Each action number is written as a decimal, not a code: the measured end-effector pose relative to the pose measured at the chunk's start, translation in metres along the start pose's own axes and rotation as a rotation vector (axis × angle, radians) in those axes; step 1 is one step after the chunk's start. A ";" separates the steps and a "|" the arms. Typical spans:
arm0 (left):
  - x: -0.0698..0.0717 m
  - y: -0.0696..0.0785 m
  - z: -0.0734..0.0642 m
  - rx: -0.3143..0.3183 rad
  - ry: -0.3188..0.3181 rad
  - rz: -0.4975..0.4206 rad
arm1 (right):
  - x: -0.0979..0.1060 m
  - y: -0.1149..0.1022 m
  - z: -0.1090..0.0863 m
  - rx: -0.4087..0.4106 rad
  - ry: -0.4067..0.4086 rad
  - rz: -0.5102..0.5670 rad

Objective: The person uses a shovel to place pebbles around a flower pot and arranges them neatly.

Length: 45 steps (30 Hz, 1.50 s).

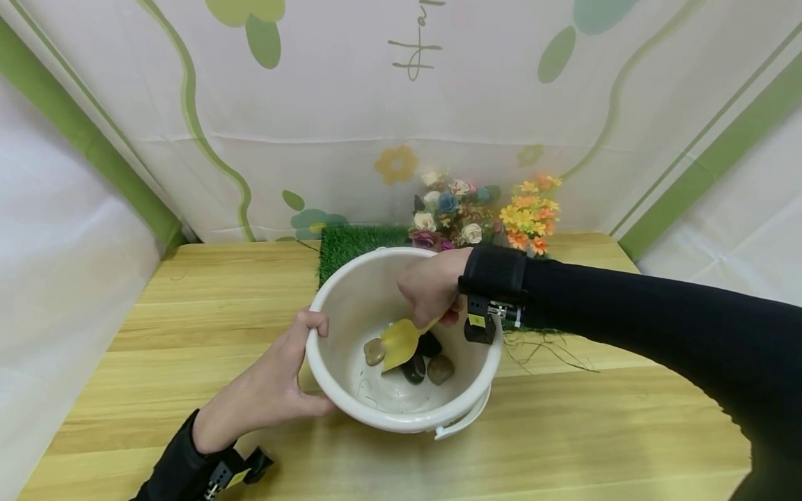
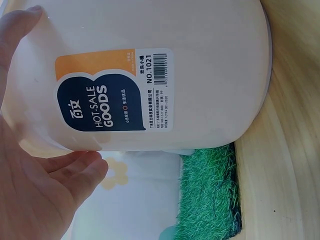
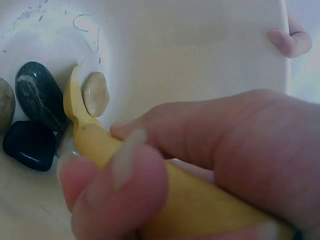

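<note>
A white bucket [image 1: 401, 421] stands on the wooden table, tilted a little in the head view. My left hand [image 1: 276, 379] grips its left rim, fingertips over the edge and thumb against the outer wall. Inside the bucket, my right hand [image 1: 432, 285] holds a yellow toy shovel [image 1: 401, 344] by its handle, blade down among the stones. A tan stone [image 3: 96, 94] lies right beside the blade. Dark stones [image 3: 39, 95] and a brown stone [image 1: 441, 369] lie on the bucket floor. In the left wrist view the bucket's label [image 2: 114, 92] faces the camera.
Behind the bucket lies a green artificial grass mat [image 1: 357, 243], partly hidden. Artificial flowers [image 1: 447, 209] and orange-yellow ones [image 1: 529, 212] stand at the back. A printed cloth [image 1: 326, 104] hangs behind the wooden table [image 1: 207, 334]. The bucket's handle [image 1: 466, 421] hangs at its front right.
</note>
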<state>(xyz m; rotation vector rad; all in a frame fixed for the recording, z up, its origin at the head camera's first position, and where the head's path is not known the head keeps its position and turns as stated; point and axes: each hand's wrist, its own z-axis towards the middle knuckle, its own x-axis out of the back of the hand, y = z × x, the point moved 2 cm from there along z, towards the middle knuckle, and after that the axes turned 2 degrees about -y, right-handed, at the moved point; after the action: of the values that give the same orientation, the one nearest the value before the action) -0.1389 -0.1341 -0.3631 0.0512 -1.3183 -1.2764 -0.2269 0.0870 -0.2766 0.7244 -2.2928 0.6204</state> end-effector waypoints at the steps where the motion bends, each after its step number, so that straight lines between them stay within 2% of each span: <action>1: 0.000 0.000 0.000 0.000 0.000 -0.001 | 0.000 0.000 0.000 0.006 0.003 -0.002; 18: 0.001 0.000 -0.001 0.002 -0.005 0.009 | -0.004 0.003 0.006 0.051 0.001 0.020; 29: 0.001 -0.001 0.000 -0.014 -0.003 0.029 | -0.008 -0.002 0.009 0.092 0.008 0.112; 45: 0.001 0.000 -0.001 0.009 -0.015 0.046 | -0.010 0.003 0.015 0.141 -0.019 0.187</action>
<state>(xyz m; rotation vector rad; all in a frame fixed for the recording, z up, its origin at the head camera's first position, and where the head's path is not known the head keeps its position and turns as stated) -0.1384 -0.1354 -0.3621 0.0180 -1.3306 -1.2341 -0.2288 0.0838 -0.2941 0.5861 -2.3696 0.8719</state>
